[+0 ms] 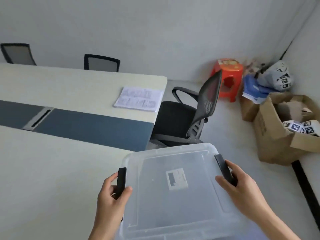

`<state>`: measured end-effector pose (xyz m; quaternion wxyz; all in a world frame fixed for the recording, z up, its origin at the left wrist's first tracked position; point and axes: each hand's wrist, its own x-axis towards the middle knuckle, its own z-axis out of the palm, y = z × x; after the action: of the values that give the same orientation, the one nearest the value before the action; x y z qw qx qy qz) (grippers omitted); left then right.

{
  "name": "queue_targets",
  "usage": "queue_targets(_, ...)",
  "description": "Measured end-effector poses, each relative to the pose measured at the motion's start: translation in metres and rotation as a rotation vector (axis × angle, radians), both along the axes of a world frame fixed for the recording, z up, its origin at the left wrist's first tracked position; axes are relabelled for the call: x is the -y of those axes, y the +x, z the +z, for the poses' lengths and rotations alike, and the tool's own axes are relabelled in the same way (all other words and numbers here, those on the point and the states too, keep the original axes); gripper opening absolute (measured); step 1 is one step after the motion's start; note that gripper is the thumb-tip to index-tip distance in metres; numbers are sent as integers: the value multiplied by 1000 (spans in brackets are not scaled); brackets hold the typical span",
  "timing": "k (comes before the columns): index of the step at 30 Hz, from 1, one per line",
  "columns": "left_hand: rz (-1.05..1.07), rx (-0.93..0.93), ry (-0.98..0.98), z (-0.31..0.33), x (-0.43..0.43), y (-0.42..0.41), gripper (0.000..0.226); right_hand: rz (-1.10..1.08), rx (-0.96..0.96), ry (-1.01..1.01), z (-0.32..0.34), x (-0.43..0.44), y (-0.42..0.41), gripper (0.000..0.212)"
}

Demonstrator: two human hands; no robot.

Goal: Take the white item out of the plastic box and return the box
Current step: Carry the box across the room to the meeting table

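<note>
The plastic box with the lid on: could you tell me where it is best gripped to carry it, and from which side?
Grip the plastic box at its two black latches, one on each short end, coming in from the sides. That is how the left hand and right hand hold it; the smooth lid offers no other purchase.

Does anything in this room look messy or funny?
Yes. In the corner, a cardboard box sags open, its flaps bent, with white cubes printed with black squares jumbled inside. Bags are heaped beside a red stool. The office chair is turned sideways to the table.
</note>
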<state>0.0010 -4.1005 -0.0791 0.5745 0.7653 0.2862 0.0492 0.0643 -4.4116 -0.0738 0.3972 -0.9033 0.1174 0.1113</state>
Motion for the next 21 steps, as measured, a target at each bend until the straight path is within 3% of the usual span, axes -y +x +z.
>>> queue_targets(9, 289, 5, -3, 3, -55, 53, 41, 335, 15, -37, 10, -88, 147, 58)
queue_targets(21, 877, -194, 66, -12, -93, 65, 47, 1031, -89, 13, -23, -257, 291, 58)
